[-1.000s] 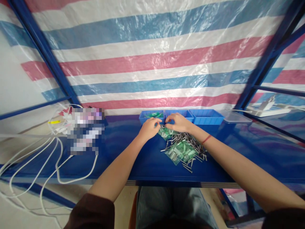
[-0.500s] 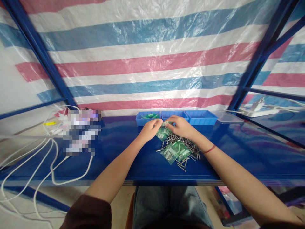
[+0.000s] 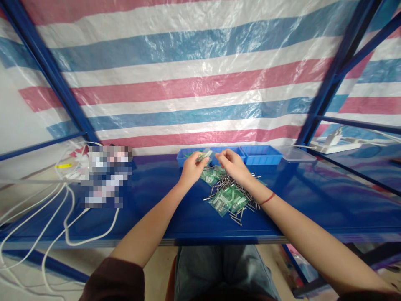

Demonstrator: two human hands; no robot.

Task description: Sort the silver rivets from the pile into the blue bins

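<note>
My left hand [image 3: 191,169] is closed on a small clear plastic bag [image 3: 206,156] with pale pieces in it, raised in front of the blue bins. My right hand [image 3: 233,164] is just to the right of the bag, its fingers curled together in a pinch; whether anything is between them is too small to tell. Below both hands lies a pile of metal screws [image 3: 226,181], or nails. Several filled green-tinted bags [image 3: 233,198] lie on the pile's near side, and another bag [image 3: 210,175] is under my left hand.
Three joined blue bins [image 3: 261,155] stand at the table's back; green pieces show in the left one. A clear plastic lid [image 3: 299,154] lies right of them. White cables [image 3: 70,217] and a blurred-out heap are at left, a power strip [image 3: 336,144] at far right.
The bag now shows plainly in my left hand, which has turned slightly. My hands have moved a little apart. The whole view has shifted slightly.
</note>
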